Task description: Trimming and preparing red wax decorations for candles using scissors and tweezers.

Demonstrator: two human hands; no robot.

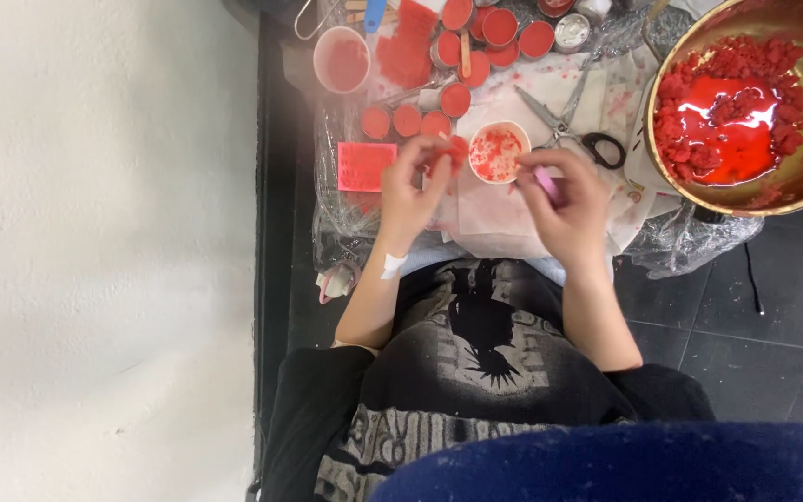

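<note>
Left of my left hand (413, 191) lies a flat pink square mould (365, 166), close beside the knuckles but not touching them. That hand has its fingers drawn together, thumb and fingertips pinching a small red wax piece (455, 151) just above the palm; a white plaster sits on the wrist below it. Beyond its fingertips I see a row of small round tins filled with red wax (408, 121), and farther up a white cup with pink inside (342, 60).

Between my two hands stands a small white paper cup (498, 152) flecked with red wax, near the left fingertips and almost touching the right ones.

My right hand (566, 206) is curled, its fingers closed around a slim pink stick (546, 182) that pokes out toward the paper cup; how firmly it grips I cannot tell. Just past this hand lie scissors with black handles (580, 136) on stained white paper. Well to its right sits a large brass bowl (796, 177) holding melted red wax with lumps, its rim overhanging crumpled clear plastic sheeting (690, 244). Both hands work over that paper, with my dark shirt below them.
</note>
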